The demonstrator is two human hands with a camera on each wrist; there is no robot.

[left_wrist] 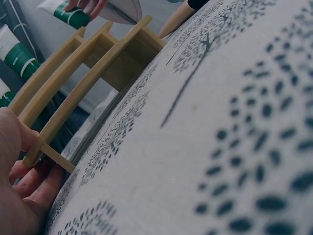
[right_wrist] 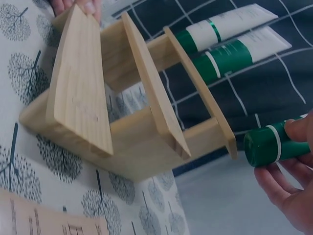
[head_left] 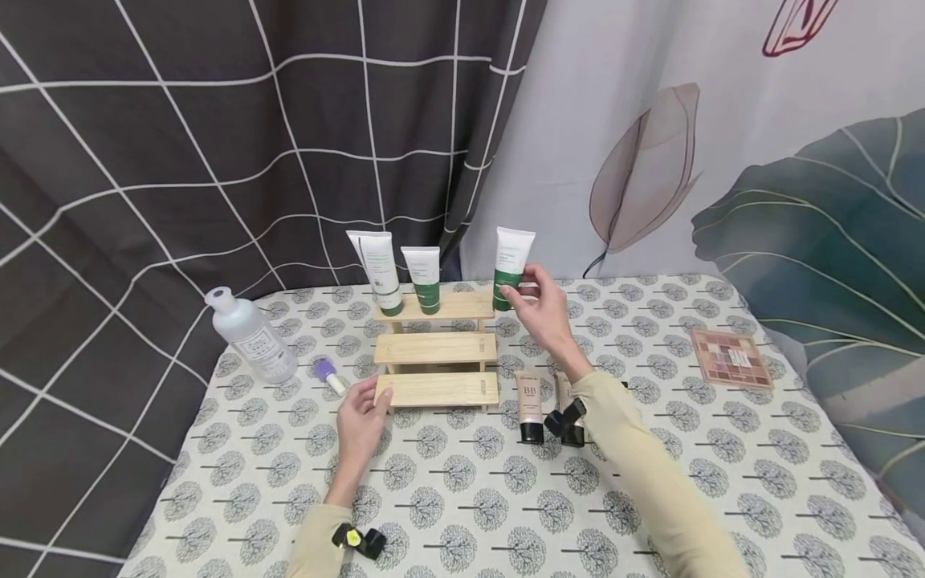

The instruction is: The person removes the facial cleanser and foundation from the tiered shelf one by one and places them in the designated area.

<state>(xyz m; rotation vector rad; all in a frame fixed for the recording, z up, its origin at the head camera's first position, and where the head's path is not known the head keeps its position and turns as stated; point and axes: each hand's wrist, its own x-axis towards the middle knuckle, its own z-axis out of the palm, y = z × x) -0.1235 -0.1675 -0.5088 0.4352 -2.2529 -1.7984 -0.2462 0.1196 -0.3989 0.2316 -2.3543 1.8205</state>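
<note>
A three-step wooden rack [head_left: 437, 348] stands on the patterned cloth. My left hand [head_left: 361, 419] grips the left end of its lowest step, thumb on top and fingers beneath, as the left wrist view shows. In my right hand [head_left: 538, 309] is a green and white cosmetic tube [head_left: 511, 269], pinched upright near its green cap end, just off the right end of the top step. The right wrist view shows a gap between that tube [right_wrist: 266, 146] and the step. Toward the left of the top step stand a taller white tube [head_left: 377, 273] and a green-and-white tube [head_left: 422, 279].
Left of the rack are a pump-type bottle [head_left: 253, 337] and a small purple-topped item [head_left: 328, 373]. Two beige BB cream tubes, one of them plainly labelled [head_left: 530, 405], lie below my right forearm. A makeup palette [head_left: 731, 359] lies far right. Curtains [head_left: 325, 120] hang behind.
</note>
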